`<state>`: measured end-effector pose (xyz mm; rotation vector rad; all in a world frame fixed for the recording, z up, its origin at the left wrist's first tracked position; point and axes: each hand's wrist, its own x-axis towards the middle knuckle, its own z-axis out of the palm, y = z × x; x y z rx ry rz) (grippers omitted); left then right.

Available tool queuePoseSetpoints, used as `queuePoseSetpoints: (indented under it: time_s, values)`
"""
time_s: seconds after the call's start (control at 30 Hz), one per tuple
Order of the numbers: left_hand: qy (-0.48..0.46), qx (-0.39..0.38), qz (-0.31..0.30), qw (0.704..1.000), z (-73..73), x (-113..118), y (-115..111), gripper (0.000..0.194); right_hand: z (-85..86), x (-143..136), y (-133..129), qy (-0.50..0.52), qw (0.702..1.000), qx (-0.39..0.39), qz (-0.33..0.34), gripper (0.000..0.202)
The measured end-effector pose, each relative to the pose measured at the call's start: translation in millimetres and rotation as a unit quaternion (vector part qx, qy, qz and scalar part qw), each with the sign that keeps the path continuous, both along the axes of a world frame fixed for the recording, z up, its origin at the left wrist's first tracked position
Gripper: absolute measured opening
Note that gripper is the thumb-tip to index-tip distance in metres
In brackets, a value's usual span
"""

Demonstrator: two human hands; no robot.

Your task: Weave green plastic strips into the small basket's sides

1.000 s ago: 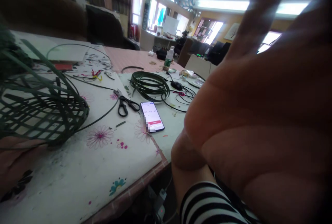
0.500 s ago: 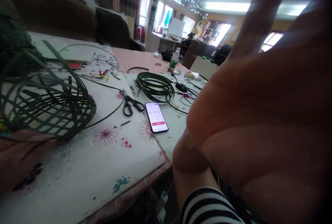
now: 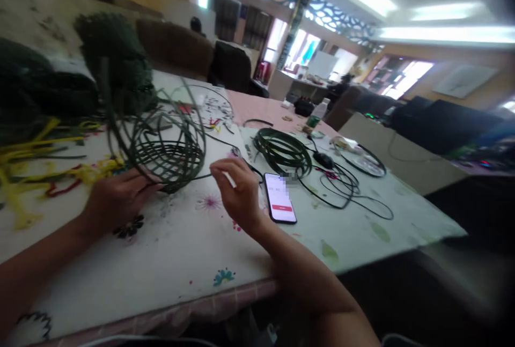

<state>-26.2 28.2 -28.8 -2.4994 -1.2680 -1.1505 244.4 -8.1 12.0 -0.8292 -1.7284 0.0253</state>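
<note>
A dark green open-weave basket [image 3: 169,162] with loose upright strips lies on its side on the flowered tablecloth. Its near left edge is held by my left hand [image 3: 120,197], fingers closed around the strips. To the right of the basket is my right hand [image 3: 239,189], raised over the cloth with thumb and forefinger pinched. A thin green strip leads from the basket towards those fingertips; whether they grip it is unclear. Black-handled scissors [image 3: 256,170] are mostly hidden behind that hand. A lit phone [image 3: 280,199] lies just right of the wrist.
A coil of green strip [image 3: 281,151] lies beyond the phone, beside a black mouse [image 3: 323,160] and loose cords. Farther back stands a plastic bottle [image 3: 317,113]. Yellow and red strips [image 3: 24,175] lie at left, near a dark green bundle [image 3: 115,57].
My right hand has dropped from close before the camera to the table beside the basket. The view has swung left, so the table things appear farther right. My left hand still holds the basket.
</note>
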Motion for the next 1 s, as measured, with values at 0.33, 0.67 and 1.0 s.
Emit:
queuePoseSetpoints:
  time_s: [0.33,0.67,1.0]
  values:
    - [-0.037,0.034,-0.050,0.998,16.5,-11.6,-8.0,0.027,-24.9,-52.6,26.7,-0.266,0.961,0.001,-0.079,0.026]
    - [-0.166,-0.121,-0.033,0.978,32.8,-29.1,-1.0,0.032,-23.6,-71.4,34.0,-0.175,0.981,-0.081,0.017,0.022]
    - [-0.168,-0.111,-0.059,0.978,34.5,-26.2,-0.9,0.033,-26.3,-66.1,39.1,-0.175,0.978,-0.110,0.008,0.020]
